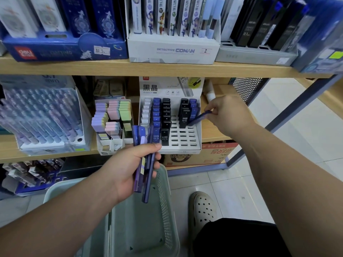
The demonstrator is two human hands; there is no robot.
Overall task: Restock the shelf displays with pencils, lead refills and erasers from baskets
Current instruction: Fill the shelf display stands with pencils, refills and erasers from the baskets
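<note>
A white slotted display (185,140) of HB 0.5 lead refill cases stands on the middle shelf, holding rows of white, blue and black cases. My right hand (225,113) pinches one blue lead refill case (199,118), its lower end at a slot in the display's right column. My left hand (130,170) grips a bundle of blue and purple refill cases (143,160) in front of the display, above a pale green basket (167,210) on the floor.
A box of pastel erasers (111,123) sits left of the display, and a tray of pastel pens (42,115) further left. The upper shelf (167,68) carries boxed pencils. A cardboard box (204,154) lies below. My shoe (203,206) is beside the basket.
</note>
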